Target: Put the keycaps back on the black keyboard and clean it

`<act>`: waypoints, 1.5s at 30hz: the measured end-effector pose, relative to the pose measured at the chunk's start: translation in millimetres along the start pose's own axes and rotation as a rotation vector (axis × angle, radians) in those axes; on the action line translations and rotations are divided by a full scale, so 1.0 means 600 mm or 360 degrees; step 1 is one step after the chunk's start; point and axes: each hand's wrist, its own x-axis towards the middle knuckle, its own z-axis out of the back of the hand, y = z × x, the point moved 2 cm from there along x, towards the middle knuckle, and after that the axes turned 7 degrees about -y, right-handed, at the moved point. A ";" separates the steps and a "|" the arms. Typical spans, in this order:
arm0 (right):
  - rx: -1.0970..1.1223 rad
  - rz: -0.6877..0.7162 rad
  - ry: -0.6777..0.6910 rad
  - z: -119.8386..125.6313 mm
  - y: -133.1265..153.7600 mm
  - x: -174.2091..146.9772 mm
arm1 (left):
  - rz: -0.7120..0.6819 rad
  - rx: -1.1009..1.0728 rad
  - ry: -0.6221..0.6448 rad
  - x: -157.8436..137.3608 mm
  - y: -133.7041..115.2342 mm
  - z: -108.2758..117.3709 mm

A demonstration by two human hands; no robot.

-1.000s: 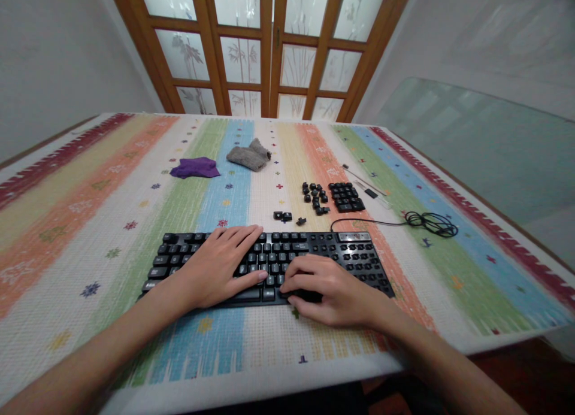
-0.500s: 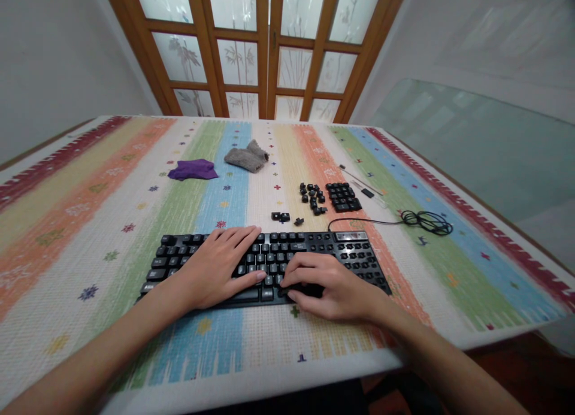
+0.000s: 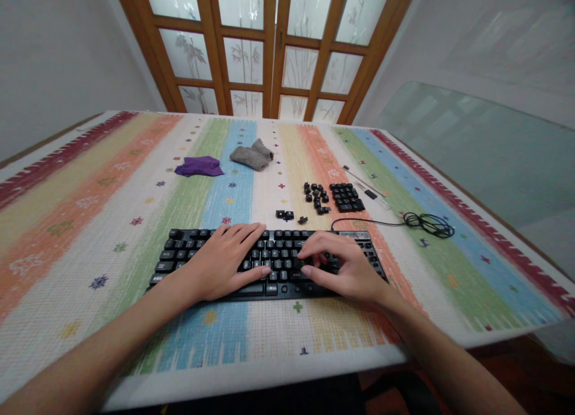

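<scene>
Left hand (image 3: 222, 264) lies flat, unclenched, on one long black plastic keyboard (image 3: 275, 264) near the front edge of the striped-cloth-covered table (image 3: 242, 340); right hand (image 3: 351, 262) curls over it, grip hidden, seemingly working a key, which calls for steadiness. Beyond: one purple cloth (image 3: 199, 166), one fuzzy grey cloth (image 3: 251, 155), black keycaps (image 3: 345, 194) too jumbled to count.

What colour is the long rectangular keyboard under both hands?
The long rectangular keyboard is black, shown in the head view.

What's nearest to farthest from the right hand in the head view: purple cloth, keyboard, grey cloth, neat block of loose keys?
1. Keyboard, beneath the right hand
2. Block of loose keys, straight beyond
3. Grey cloth, farther back, leftward
4. Purple cloth, farthest left
</scene>
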 end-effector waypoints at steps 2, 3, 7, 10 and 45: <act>0.0067 -0.0033 -0.0010 0.001 0.000 0.000 | -0.0002 0.0003 -0.0001 0.000 0.000 0.000; 0.0106 -0.0055 -0.0037 0.003 -0.001 0.000 | -0.0004 0.0005 -0.0003 0.000 0.001 0.000; 0.0245 -0.0135 -0.0211 0.019 -0.010 0.001 | -0.0018 0.0010 0.0006 0.000 0.001 0.001; 0.0356 -0.0169 -0.0294 0.025 -0.017 0.003 | -0.0023 0.0007 0.0006 0.000 0.001 0.002; -0.0115 0.0133 0.0200 -0.036 0.006 -0.012 | -0.0029 0.0023 -0.0005 0.000 0.001 0.001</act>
